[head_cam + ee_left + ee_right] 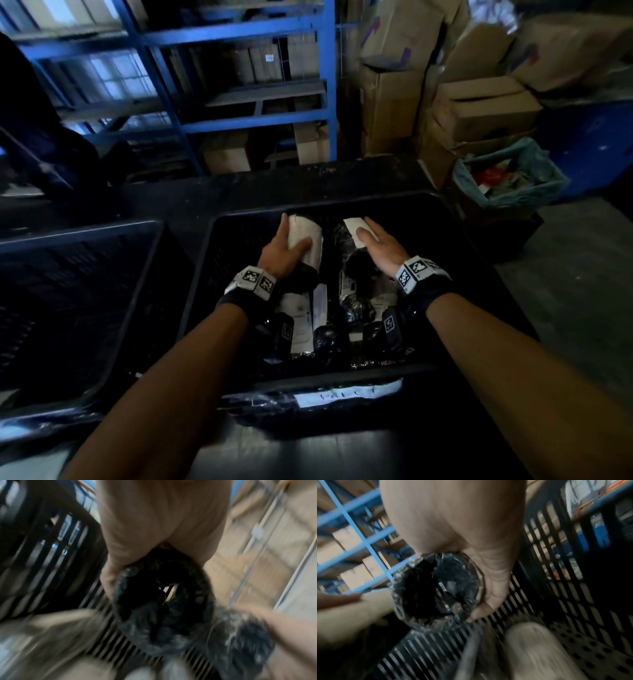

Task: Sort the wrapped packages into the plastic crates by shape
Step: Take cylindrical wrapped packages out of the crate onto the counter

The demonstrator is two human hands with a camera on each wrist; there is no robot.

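Left hand [282,247] gripping left roll [306,240], right hand [380,245] seemingly clasping right roll [352,240], inside black crate [442,219]

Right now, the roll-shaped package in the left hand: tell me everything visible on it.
The cylindrical black plastic-wrapped package looks like a roll in crinkled dark film, with a white paper label wrapped round its far half. The left wrist view shows its round end with a dark hollow centre. It lies lengthwise, pointing away, inside the black slatted plastic crate. The left hand grips it, thumb on the label. Whether it rests on the packages beneath is unclear.
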